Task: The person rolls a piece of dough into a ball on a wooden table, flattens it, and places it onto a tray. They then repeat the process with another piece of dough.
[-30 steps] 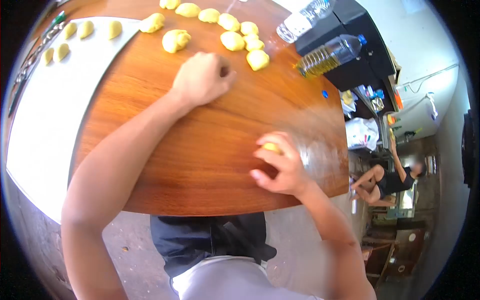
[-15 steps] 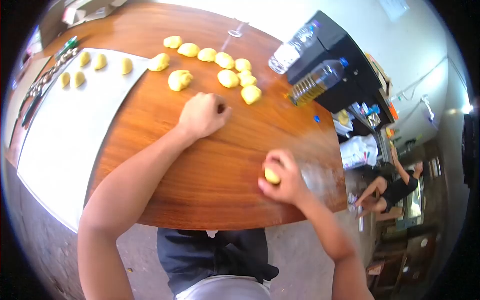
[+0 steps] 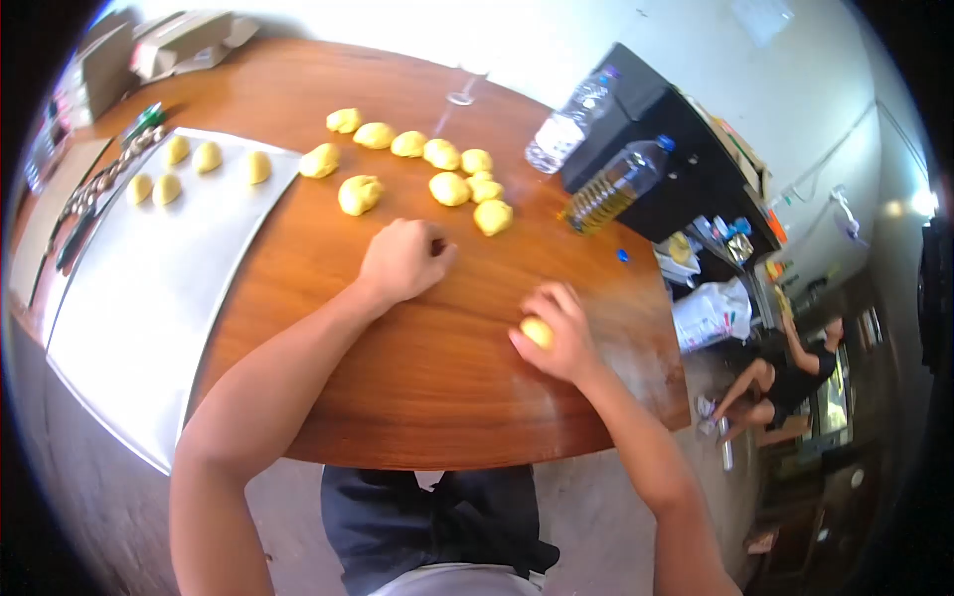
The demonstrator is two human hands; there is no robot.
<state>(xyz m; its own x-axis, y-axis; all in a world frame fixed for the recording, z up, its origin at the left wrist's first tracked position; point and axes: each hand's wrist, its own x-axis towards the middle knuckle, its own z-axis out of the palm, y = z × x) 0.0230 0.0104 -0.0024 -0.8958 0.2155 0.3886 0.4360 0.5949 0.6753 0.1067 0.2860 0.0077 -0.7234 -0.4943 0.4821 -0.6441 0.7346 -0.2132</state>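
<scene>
Under the curled fingers of my right hand (image 3: 558,333) is a yellow dough ball (image 3: 537,332), near the middle right of the wooden table (image 3: 427,397). My left hand (image 3: 405,260) rests on the table with its fingers curled in; what they hold, if anything, is hidden. Beyond it lie several yellow dough lumps, the nearest being a rough one (image 3: 359,195) and another at the end of the row (image 3: 492,217). Several smooth dough pieces, one of them at the right (image 3: 257,167), sit on the far part of a pale tray (image 3: 149,288) at the left.
A bottle of yellow liquid (image 3: 621,187) and a clear bottle (image 3: 571,124) stand by a black box (image 3: 656,129) at the back right. A blue cap (image 3: 622,255) lies near the right edge. Cartons (image 3: 184,45) are at the back left. Another person (image 3: 795,382) sits far right.
The view has tilted, so the table items appear slightly lower. My right hand has shifted slightly over the table with the dough ball; my left hand stays curled in about the same place.
</scene>
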